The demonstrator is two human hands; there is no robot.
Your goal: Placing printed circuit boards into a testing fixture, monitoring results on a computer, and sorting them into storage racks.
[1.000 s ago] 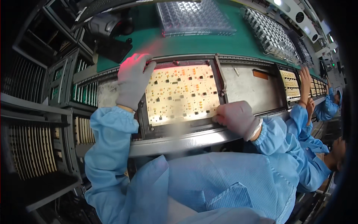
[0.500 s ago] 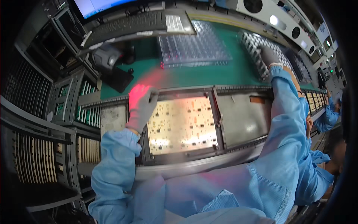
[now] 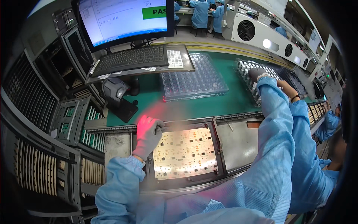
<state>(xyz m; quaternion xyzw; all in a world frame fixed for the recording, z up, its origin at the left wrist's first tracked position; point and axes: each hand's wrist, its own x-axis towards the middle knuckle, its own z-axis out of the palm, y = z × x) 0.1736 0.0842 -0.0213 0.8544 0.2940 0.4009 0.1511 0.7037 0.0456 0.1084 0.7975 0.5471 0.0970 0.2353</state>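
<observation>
My left hand, in a grey glove lit red, rests with curled fingers at the far left corner of a pale circuit board. Whatever those fingers may hold is too small to make out. The board carries many small dark parts and lies in a dark frame. My right arm stretches far forward to the right. There my right hand, also gloved, is over a tray of white and dark parts; its fingers are hidden.
A clear plastic tray stands on the green mat. At left are a scanner, keyboard, monitor and board racks. Close beside my right arm is a co-worker's bare hand. A metal plate adjoins the frame.
The view has tilted up, bringing more of the monitor into sight. My left hand stays by the board's corner, and my right hand remains over the parts tray. A co-worker's hand now shows beside it.
</observation>
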